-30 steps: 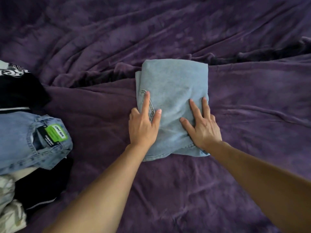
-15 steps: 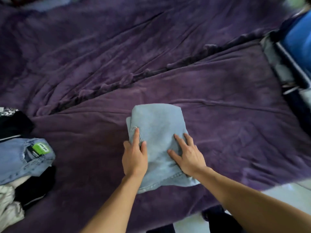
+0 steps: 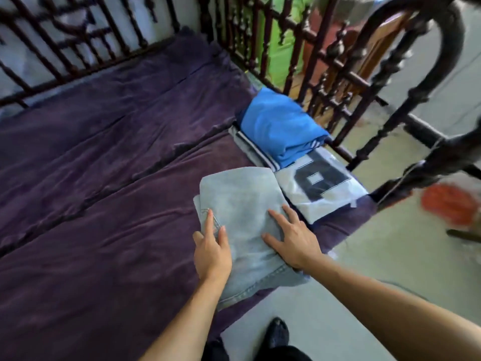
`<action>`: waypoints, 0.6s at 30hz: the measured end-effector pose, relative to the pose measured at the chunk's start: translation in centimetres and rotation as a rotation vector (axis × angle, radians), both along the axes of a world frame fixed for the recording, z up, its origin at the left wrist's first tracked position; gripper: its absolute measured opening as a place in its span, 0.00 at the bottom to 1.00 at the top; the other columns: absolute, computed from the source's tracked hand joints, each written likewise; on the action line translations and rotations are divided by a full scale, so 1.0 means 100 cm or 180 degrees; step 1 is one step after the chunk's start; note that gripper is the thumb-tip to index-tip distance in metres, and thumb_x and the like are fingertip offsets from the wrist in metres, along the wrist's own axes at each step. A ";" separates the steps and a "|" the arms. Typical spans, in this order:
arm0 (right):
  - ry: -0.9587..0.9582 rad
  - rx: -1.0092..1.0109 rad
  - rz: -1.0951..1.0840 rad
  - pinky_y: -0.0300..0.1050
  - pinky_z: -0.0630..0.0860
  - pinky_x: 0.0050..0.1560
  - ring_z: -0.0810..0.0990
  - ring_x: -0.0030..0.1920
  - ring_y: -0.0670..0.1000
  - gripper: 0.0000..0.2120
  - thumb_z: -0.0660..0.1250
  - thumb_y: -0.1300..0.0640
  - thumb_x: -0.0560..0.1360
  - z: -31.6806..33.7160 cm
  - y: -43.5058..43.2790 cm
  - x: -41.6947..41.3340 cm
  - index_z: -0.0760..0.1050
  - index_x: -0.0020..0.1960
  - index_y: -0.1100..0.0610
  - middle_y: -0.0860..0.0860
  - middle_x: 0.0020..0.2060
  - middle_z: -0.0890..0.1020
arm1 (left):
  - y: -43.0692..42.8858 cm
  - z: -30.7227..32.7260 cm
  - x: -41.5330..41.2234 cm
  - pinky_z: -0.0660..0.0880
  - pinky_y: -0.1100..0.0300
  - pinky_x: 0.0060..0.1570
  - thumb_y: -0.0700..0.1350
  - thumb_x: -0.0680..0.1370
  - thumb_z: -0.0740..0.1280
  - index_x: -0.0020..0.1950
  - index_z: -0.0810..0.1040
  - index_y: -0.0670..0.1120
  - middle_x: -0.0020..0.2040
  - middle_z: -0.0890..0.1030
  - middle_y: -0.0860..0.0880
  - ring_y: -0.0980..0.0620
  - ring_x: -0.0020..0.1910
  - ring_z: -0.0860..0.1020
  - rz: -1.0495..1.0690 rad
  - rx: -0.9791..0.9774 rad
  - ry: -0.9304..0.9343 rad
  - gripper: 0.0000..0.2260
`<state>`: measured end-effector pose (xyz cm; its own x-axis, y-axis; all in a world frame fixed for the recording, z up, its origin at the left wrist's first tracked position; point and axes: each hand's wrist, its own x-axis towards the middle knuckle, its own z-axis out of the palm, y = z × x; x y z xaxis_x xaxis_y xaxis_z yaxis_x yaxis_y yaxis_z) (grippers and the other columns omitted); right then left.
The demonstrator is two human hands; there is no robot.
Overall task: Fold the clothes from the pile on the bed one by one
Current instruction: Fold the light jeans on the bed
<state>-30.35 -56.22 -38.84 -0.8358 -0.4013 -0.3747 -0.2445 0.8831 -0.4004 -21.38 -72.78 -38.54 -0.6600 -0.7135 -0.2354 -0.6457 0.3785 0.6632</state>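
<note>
Where the plush purple blanket (image 3: 104,230) covers the bed, folded pale jeans (image 3: 242,199) lie near its right edge, a thick, soft-cornered denim rectangle. The left-hand grip (image 3: 212,252) is released, its straight fingers flat on the denim, and the right-hand grip (image 3: 294,241) presses likewise. Just beside them lies a glossy white jersey (image 3: 330,201), with a folded blue garment (image 3: 276,126) beyond.

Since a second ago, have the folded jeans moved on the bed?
Yes. The folded jeans slid right, away from the blanket ridge they touched, to beside the white jersey.
</note>
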 end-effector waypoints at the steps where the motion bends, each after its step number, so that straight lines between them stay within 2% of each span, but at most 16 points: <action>1: 0.0049 -0.0047 -0.0158 0.53 0.72 0.61 0.67 0.69 0.56 0.32 0.58 0.31 0.73 0.008 0.016 -0.010 0.53 0.74 0.36 0.45 0.77 0.51 | 0.012 0.007 -0.018 0.73 0.52 0.50 0.52 0.81 0.58 0.75 0.60 0.60 0.54 0.70 0.43 0.40 0.51 0.76 -0.0136 0.0015 0.0052 0.22; 4: 0.0214 -0.0158 -0.0676 0.52 0.70 0.63 0.66 0.70 0.56 0.31 0.59 0.32 0.73 0.024 0.057 -0.033 0.55 0.74 0.36 0.45 0.77 0.52 | 0.040 0.024 -0.072 0.72 0.52 0.50 0.50 0.82 0.57 0.75 0.58 0.62 0.55 0.70 0.43 0.40 0.52 0.76 -0.0613 0.0028 0.0060 0.22; 8: 0.0196 -0.0341 -0.1378 0.54 0.69 0.65 0.66 0.69 0.59 0.31 0.59 0.33 0.74 0.031 0.096 -0.059 0.56 0.74 0.38 0.47 0.77 0.52 | 0.068 0.034 -0.146 0.69 0.55 0.44 0.47 0.82 0.54 0.75 0.56 0.63 0.52 0.69 0.45 0.42 0.49 0.76 -0.1454 -0.0115 -0.0075 0.23; 11: 0.0177 -0.0364 -0.1850 0.54 0.66 0.67 0.65 0.70 0.60 0.33 0.58 0.34 0.75 0.026 0.110 -0.081 0.55 0.76 0.42 0.49 0.77 0.51 | 0.084 0.031 -0.206 0.71 0.52 0.47 0.46 0.81 0.54 0.75 0.57 0.63 0.58 0.70 0.44 0.41 0.51 0.76 -0.1974 -0.0178 -0.0114 0.23; 14: 0.0099 -0.0334 -0.2214 0.53 0.62 0.69 0.62 0.72 0.61 0.33 0.57 0.35 0.76 0.016 0.113 -0.100 0.53 0.77 0.44 0.52 0.78 0.49 | 0.095 0.017 -0.263 0.72 0.50 0.51 0.47 0.81 0.54 0.75 0.57 0.63 0.58 0.70 0.43 0.41 0.51 0.75 -0.2497 -0.0309 -0.0152 0.24; 18: -0.0462 -0.0340 -0.2436 0.54 0.61 0.70 0.60 0.73 0.62 0.34 0.58 0.37 0.77 -0.016 0.106 -0.139 0.51 0.78 0.45 0.53 0.78 0.45 | 0.100 -0.023 -0.338 0.68 0.49 0.60 0.48 0.81 0.56 0.76 0.58 0.59 0.64 0.66 0.45 0.43 0.62 0.69 -0.3066 -0.0624 -0.0397 0.23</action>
